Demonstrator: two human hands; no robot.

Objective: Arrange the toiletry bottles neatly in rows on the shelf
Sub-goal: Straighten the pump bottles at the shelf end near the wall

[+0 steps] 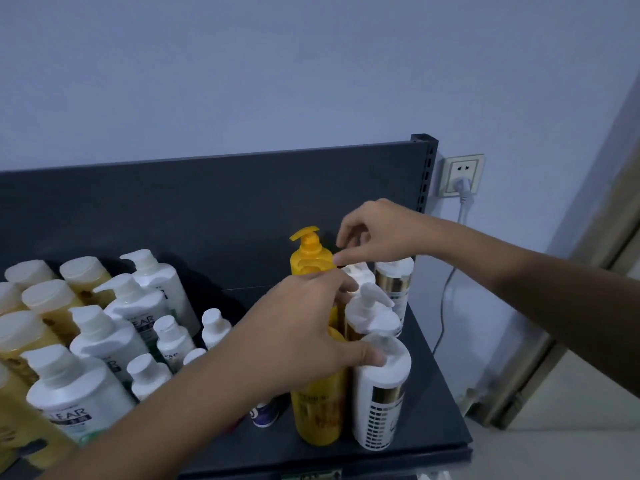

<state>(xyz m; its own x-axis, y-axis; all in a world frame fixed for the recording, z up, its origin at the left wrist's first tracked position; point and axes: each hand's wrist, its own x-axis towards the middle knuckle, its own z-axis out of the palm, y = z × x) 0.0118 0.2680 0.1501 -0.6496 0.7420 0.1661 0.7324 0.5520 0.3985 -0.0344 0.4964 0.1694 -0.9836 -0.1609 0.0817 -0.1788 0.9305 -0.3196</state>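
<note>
On the dark shelf [440, 403] two rows stand at the right: yellow pump bottles, the back one [310, 255] and the front one [320, 410], and white-and-gold pump bottles [379, 396] beside them. My left hand [304, 336] rests over the top of the front yellow bottle, thumb touching the white bottle's pump; whether it grips is unclear. My right hand [375, 233] hovers over the back of the rows, fingers pinched at a white bottle [358, 273] whose top it hides. White "CLEAR" pump bottles [81, 393] and amber bottles [52, 299] crowd the left.
Small white bottles [171, 336] stand mid-shelf, and a small purple-labelled bottle [265, 414] sits under my left forearm. The shelf's dark back panel [214, 202] rises behind. A wall socket with a plugged cable [462, 178] is to the right, past the shelf's edge.
</note>
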